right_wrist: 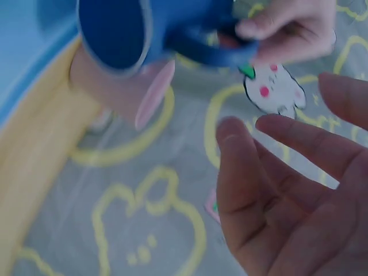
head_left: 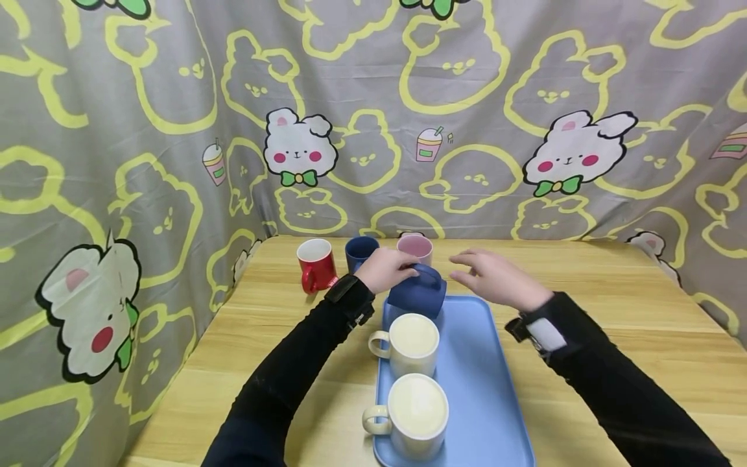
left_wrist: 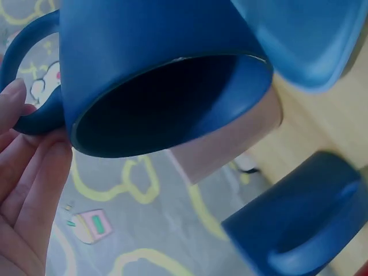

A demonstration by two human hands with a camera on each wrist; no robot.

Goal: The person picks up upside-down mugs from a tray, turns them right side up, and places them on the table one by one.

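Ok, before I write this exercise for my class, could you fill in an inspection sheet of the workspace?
Surface: light wood-grain table; on it, a pale blue rectangular tray.
Job's things: matte blue mug with a loop handle, held tilted near the tray's far end; two cream cylindrical mugs on the tray, handles past its left edge; beyond them, a glossy red mug, white inside, a dark blue mug and a pale pink mug.
Clutter: nothing seen.
Grippers: left hand grips the held mug's handle; right hand holds nothing.
Cables: nothing seen.
Surroundings: grey cloth with yellow outlines and white cartoon animals.
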